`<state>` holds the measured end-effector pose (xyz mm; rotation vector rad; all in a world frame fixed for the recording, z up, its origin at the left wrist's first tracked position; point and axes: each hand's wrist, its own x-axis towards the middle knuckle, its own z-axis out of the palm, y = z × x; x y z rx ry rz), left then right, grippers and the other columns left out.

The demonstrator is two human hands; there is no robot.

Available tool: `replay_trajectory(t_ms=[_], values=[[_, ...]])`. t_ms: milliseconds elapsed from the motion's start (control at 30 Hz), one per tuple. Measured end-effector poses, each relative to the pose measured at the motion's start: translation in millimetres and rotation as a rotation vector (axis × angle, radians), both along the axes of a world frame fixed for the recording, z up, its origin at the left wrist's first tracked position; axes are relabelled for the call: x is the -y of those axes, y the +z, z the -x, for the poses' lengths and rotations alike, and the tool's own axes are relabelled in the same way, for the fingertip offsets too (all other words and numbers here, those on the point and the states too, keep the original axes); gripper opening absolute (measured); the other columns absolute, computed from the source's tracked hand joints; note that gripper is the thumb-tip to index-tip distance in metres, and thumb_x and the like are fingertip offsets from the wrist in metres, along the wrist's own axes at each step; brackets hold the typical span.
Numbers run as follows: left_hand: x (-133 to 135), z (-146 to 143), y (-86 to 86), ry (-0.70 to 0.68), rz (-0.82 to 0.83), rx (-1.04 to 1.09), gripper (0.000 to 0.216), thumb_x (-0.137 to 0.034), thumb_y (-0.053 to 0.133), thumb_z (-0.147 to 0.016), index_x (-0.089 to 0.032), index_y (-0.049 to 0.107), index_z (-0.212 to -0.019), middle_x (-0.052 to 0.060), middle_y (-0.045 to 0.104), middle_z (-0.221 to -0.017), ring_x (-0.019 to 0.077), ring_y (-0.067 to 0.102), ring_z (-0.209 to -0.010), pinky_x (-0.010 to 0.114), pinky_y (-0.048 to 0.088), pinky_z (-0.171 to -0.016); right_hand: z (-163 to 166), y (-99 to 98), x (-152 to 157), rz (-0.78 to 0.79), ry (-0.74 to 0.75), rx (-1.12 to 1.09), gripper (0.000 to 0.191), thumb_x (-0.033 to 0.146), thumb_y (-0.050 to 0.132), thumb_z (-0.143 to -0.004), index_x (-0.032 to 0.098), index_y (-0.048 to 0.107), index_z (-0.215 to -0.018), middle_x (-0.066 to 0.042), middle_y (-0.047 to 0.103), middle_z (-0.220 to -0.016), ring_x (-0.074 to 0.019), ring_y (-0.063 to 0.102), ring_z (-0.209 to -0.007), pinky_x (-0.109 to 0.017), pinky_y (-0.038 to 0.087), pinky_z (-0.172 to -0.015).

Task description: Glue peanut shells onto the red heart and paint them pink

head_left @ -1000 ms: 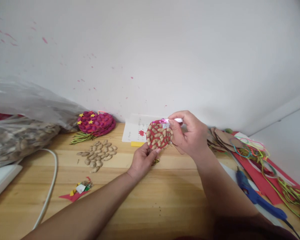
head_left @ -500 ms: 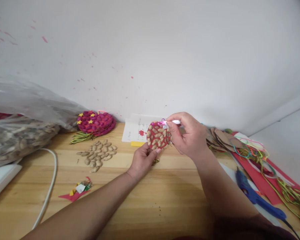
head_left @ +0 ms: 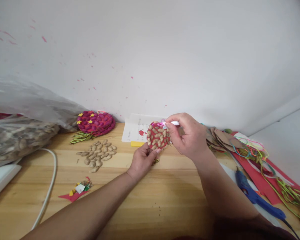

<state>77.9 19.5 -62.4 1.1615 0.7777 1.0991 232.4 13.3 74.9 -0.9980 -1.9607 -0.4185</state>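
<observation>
Red round disc faced with tan unshelled peanuts (head_left: 158, 136) is held up over the wooden bench (head_left: 130, 213), in front of a white printed sheet (head_left: 129, 133). Left hand (head_left: 143, 160): grip closed on the disc's lower edge, apparently to steady it and leave its upper rim free. Right hand (head_left: 188, 135): grip pinched on a slim white pen-like tool with a magenta end (head_left: 175, 123), at the disc's upper rim; the close pinch likely gives fine control. Left of the disc: loose tan peanuts (head_left: 98, 154), then a magenta peanut-covered stack with yellow stars (head_left: 97, 123). Well right of the disc: blue glue gun (head_left: 252, 196), presumably parked aside.

Unclear: tool-to-disc contact; left fingers behind the disc are hidden; sheet lettering too small to read. Clear plastic bag of peanuts (head_left: 22, 138), far left of the disc, is cut off by the frame.
</observation>
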Motion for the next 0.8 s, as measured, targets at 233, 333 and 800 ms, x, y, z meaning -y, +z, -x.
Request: replay_trajectory(t_ms=[233,333,800], values=[[1.1,1.3,6.3,-0.003,0.013,0.008,0.040,-0.048,0.081,-0.079,-0.015,0.070,-0.099,-0.001,0.064,-0.072,0.0112,0.048,-0.061,0.024,0.041,-0.060,-2.9,1.6,0.5,0.026,-0.010,0.012,0.005,0.019,0.061,-0.098,0.021,0.065,-0.099,-0.003,0.074,-0.089,-0.0183,0.068,-0.081,-0.032,0.052,-0.076],[1.8,1.5,10.5,-0.007,0.025,0.025,0.041,-0.050,0.082,-0.077,-0.016,0.069,-0.096,-0.003,0.061,-0.067,0.0109,0.046,-0.058,0.024,0.040,-0.058,-4.8,2.3,0.5,0.022,-0.021,0.013,0.005,0.020,0.061,-0.098,0.021,0.066,-0.099,-0.003,0.074,-0.089,-0.0183,0.068,-0.081,-0.032,0.052,-0.076],[2.9,2.9,14.4,-0.038,0.036,0.080,0.044,-0.055,0.084,-0.075,-0.018,0.068,-0.093,-0.005,0.057,-0.059,0.0092,0.043,-0.051,0.023,0.038,-0.053,-5.2,1.3,-1.3,0.015,-0.031,-0.006,0.006,0.021,0.060,-0.098,0.024,0.065,-0.100,-0.003,0.075,-0.089,-0.0187,0.069,-0.080,-0.033,0.055,-0.075]])
